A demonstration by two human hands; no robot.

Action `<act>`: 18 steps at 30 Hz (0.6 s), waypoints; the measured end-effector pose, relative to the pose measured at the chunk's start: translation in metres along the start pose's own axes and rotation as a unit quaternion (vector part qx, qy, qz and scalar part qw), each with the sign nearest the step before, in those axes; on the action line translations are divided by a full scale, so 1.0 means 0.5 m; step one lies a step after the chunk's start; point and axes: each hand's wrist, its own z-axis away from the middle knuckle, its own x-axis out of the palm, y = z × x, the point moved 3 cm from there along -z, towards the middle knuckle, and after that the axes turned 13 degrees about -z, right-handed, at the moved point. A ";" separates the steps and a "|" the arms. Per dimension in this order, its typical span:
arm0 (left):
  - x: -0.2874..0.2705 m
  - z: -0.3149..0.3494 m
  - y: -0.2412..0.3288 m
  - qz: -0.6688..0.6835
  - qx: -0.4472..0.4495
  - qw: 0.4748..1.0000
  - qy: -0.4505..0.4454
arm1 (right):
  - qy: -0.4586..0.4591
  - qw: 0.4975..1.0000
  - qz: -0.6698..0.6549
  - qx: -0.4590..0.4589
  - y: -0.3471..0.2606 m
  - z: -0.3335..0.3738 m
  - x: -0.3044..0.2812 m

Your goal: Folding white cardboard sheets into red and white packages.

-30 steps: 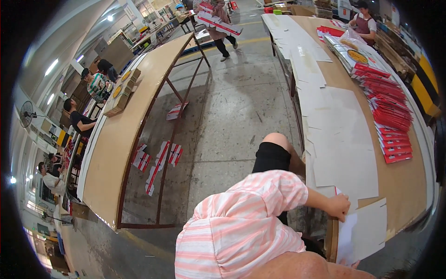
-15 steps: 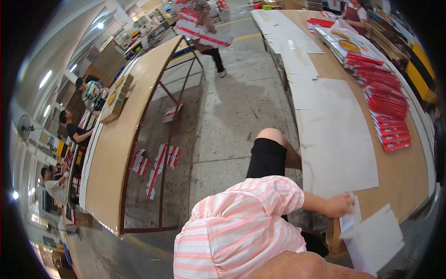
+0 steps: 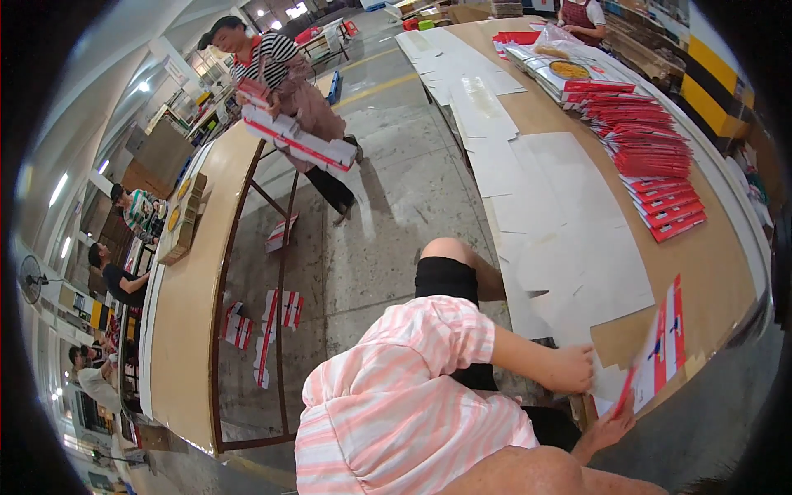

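Note:
My right hand (image 3: 610, 425) grips the lower end of a red-and-white printed cardboard piece (image 3: 660, 351), raised on edge at the near right of the table. My left hand (image 3: 571, 369) is closed, fingers curled, over the table's near edge, beside a white part of cardboard (image 3: 609, 384). What its fingers hold, if anything, is hidden. White flat sheets (image 3: 569, 223) lie along the table's left side, just beyond my left hand. Farther off on the right, a fanned stack of red-and-white folded pieces (image 3: 652, 148) rests on the brown tabletop (image 3: 693, 272).
A second long table (image 3: 194, 330) stands to the left, with boxes (image 3: 186, 219) on it. Printed offcuts (image 3: 262, 330) lie below it. In the aisle a person (image 3: 280, 91) carries red-and-white cardboard (image 3: 301, 144). Another person (image 3: 582, 21) is at my table's far end.
The cardboard piece at the right has swung up and turned, now showing its printed face. My left hand has shifted slightly left. The aisle person has come nearer.

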 end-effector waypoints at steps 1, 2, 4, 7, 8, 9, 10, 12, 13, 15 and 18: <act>-0.036 -0.010 -0.011 -0.055 -0.053 0.992 0.095 | 0.027 0.999 -0.025 0.023 0.011 0.007 -0.006; -0.059 -0.016 -0.027 -0.110 -0.107 0.970 0.189 | 0.053 0.996 -0.049 0.045 0.016 0.010 -0.008; -0.039 -0.045 -0.082 -0.127 -0.124 0.943 0.280 | 0.054 0.997 -0.060 0.013 -0.018 -0.005 -0.011; 0.026 -0.017 -0.160 -0.185 -0.155 0.889 0.389 | 0.009 0.997 -0.049 -0.054 -0.032 -0.007 -0.005; 0.051 0.010 -0.188 -0.231 -0.188 0.863 0.408 | -0.036 0.998 0.012 -0.059 -0.043 -0.014 0.006; 0.084 0.051 -0.216 -0.225 -0.235 0.865 0.382 | -0.082 0.992 0.070 -0.066 -0.051 -0.019 0.016; 0.102 0.091 -0.236 -0.218 -0.277 0.865 0.356 | -0.083 0.992 0.069 -0.067 -0.053 -0.022 0.017; 0.068 0.143 -0.253 -0.124 -0.361 0.896 0.229 | -0.092 0.988 0.112 -0.049 -0.045 -0.011 0.014; 0.053 0.157 -0.246 -0.125 -0.365 0.895 0.225 | -0.095 0.988 0.108 -0.051 -0.045 -0.008 0.018; 0.052 0.177 -0.242 0.022 -0.414 0.896 0.159 | -0.066 0.987 0.126 -0.073 -0.042 -0.006 0.016; 0.068 0.144 -0.251 -0.032 -0.385 0.894 0.226 | -0.078 0.984 0.145 -0.068 -0.053 0.000 0.015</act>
